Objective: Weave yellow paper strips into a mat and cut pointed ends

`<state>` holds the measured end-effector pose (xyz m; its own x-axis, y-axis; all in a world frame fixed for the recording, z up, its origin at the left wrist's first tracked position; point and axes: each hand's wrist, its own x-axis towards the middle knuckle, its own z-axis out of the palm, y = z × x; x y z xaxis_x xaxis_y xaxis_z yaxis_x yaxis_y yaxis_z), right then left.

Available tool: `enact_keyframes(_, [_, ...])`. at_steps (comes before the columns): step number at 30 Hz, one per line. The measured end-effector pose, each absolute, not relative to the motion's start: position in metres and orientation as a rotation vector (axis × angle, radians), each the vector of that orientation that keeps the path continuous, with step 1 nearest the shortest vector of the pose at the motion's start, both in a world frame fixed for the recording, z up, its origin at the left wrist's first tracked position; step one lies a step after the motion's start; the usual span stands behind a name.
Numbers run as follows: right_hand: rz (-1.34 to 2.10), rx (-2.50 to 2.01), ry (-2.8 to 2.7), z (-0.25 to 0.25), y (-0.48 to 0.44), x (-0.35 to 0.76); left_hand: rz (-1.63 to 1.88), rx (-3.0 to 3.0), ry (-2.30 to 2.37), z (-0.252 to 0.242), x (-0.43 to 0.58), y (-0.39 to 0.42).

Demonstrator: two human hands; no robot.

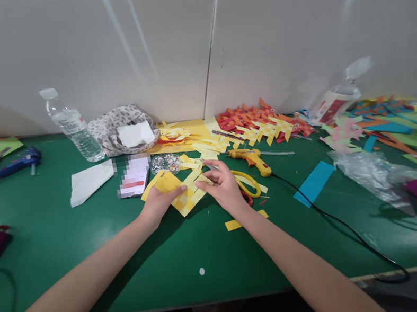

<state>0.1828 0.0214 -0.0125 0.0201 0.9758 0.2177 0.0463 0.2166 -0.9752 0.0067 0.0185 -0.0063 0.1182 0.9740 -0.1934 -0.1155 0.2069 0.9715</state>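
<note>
My left hand (156,205) pinches a yellow woven paper piece (184,202) between thumb and fingers, above the green table. It has a checkered weave of darker and paler yellow, with pale strips reaching to the right. At that side my right hand (223,190) is curled, thumb and fingertips closed on the strip end of the same piece. Just right of this hand lie scissors with yellow handles (252,183), partly hidden by it. A yellow paper strip (234,224) rests on the table below, passing behind the right wrist.
Beyond the hands are a phone (134,177), a clear dish of small round bits (165,164) and woven paper fish (251,121). A yellow glue gun (254,159) trails its black cord rightward past blue paper (315,183). A water bottle (76,128) leans by the grey partition (156,41).
</note>
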Motion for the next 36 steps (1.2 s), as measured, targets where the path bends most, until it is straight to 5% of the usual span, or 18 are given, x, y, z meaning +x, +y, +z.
enact_keyframes(26, [0.947, -1.078, -1.145, 0.002, 0.02, 0.184, 1.043, 1.025, 1.197, -0.007, 0.006, 0.019])
enact_keyframes(36, [1.226, -1.079, -1.303, -0.012, 0.018, 0.18, 1.108, 0.94, 1.113, -0.004, 0.009, 0.017])
